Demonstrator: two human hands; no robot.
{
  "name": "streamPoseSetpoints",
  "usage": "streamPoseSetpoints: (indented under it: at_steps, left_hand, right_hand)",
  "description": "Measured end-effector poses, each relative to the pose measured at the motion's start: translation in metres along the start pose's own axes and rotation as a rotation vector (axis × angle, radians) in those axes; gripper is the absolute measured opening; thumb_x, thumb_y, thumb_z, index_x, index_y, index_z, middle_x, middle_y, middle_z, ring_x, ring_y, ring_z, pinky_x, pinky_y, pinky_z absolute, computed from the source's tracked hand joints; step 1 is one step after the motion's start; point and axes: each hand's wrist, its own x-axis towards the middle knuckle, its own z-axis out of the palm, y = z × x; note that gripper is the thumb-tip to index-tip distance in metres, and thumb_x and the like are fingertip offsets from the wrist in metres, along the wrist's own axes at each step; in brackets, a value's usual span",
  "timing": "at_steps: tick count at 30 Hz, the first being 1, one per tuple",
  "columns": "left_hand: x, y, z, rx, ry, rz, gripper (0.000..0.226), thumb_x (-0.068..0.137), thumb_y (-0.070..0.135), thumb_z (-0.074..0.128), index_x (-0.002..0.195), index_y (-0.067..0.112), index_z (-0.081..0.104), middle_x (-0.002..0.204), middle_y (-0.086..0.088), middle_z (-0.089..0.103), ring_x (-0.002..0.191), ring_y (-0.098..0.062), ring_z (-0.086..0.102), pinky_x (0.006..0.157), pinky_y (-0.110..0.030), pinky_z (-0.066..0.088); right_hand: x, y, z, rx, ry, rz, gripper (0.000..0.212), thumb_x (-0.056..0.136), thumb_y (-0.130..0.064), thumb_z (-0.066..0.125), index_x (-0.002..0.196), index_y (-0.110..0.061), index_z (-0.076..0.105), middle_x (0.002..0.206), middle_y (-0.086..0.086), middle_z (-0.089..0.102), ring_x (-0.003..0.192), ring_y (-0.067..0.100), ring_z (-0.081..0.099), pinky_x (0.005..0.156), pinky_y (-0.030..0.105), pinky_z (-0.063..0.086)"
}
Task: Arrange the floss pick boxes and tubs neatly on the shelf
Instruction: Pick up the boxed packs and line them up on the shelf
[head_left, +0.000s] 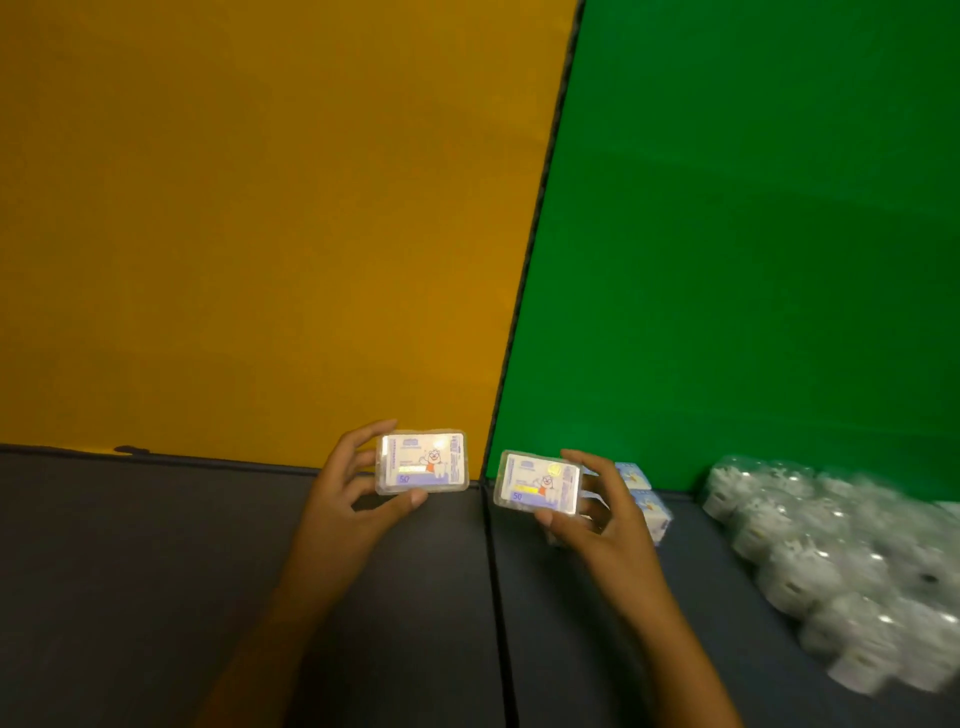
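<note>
My left hand (347, 499) grips a clear floss pick box (422, 461) with a cartoon label, held upright just above the dark shelf (156, 561), close to the yellow back wall. My right hand (605, 514) grips a second, matching floss pick box (537, 482), label toward me, right of the shelf's dividing seam. Behind that hand several more boxes (641, 493) stand stacked against the green wall, partly hidden by my fingers. A cluster of several clear tubs (831, 551) fills the shelf's right side, blurred.
A black seam (498, 597) splits the shelf into left and right sections and runs up between the yellow panel (260, 208) and the green panel (753, 234). Bare dark shelf surface lies left of my left hand.
</note>
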Motion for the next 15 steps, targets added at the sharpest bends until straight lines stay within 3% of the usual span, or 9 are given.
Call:
streamPoseSetpoints:
  at_steps: [6, 15]
  left_hand:
    - [-0.044, 0.037, 0.049, -0.040, -0.038, 0.034, 0.068, 0.071, -0.004, 0.076, 0.128, 0.026, 0.052, 0.112, -0.001, 0.067, 0.098, -0.012, 0.068, 0.078, -0.018, 0.054]
    - [-0.121, 0.095, 0.141, -0.087, -0.130, 0.062, 0.067, 0.071, -0.002, 0.076, 0.126, 0.026, 0.052, 0.110, 0.004, 0.067, 0.094, -0.008, 0.068, 0.077, -0.017, 0.055]
  right_hand:
    - [-0.049, -0.023, -0.067, 0.065, 0.083, -0.061, 0.060, 0.080, 0.009, 0.071, 0.128, -0.022, 0.054, 0.119, -0.001, 0.067, 0.099, 0.004, 0.067, 0.077, 0.015, 0.051]
    - [-0.146, -0.052, -0.187, 0.019, 0.214, -0.103, 0.060, 0.082, 0.003, 0.072, 0.130, -0.027, 0.052, 0.119, -0.001, 0.066, 0.102, 0.008, 0.067, 0.079, 0.022, 0.055]
